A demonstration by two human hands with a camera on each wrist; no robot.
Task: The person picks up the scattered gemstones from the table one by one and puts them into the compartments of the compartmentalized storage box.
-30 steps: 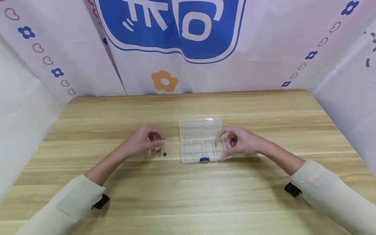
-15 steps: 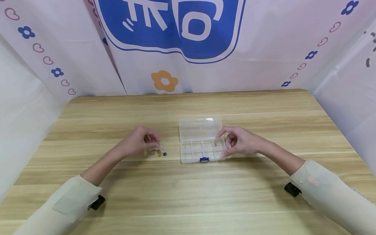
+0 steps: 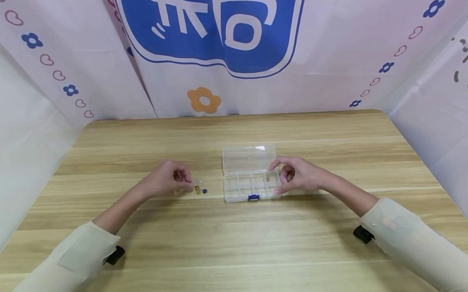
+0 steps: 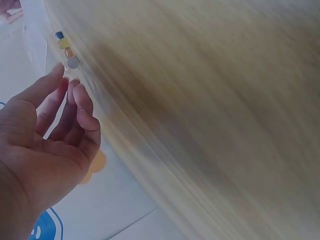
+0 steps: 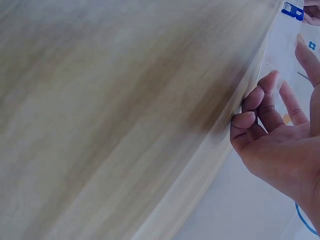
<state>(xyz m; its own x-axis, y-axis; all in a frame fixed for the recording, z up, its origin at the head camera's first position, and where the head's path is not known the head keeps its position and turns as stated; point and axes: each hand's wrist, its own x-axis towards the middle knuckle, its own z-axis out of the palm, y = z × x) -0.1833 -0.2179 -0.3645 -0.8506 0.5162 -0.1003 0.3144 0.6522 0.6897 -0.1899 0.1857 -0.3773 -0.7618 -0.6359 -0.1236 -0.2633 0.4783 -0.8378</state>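
A clear plastic compartment box (image 3: 245, 193) with a blue latch (image 3: 253, 197) lies on the table, its lid (image 3: 249, 159) laid back. My right hand (image 3: 301, 174) grips the box's right end, thumb at the front corner and index finger at the back. A small reddish piece (image 3: 268, 179) sits in a back right compartment. Left of the box lie several small beads: a blue bead (image 3: 204, 191), a yellow bead (image 4: 63, 44), an orange bead (image 4: 69, 52) and a clear bead (image 4: 73, 62). My left hand (image 3: 169, 179) is beside them, fingers loosely bent, thumb and index tips slightly apart.
The wooden table (image 3: 238, 241) reaches back to a white printed cloth (image 3: 294, 91) hanging behind it. White cloth also hangs at both sides. Each sleeve has a black device (image 3: 114, 255) beneath its cuff.
My left hand has moved left, away from the box, uncovering more of the beads. The right hand has kept its grip on the box.
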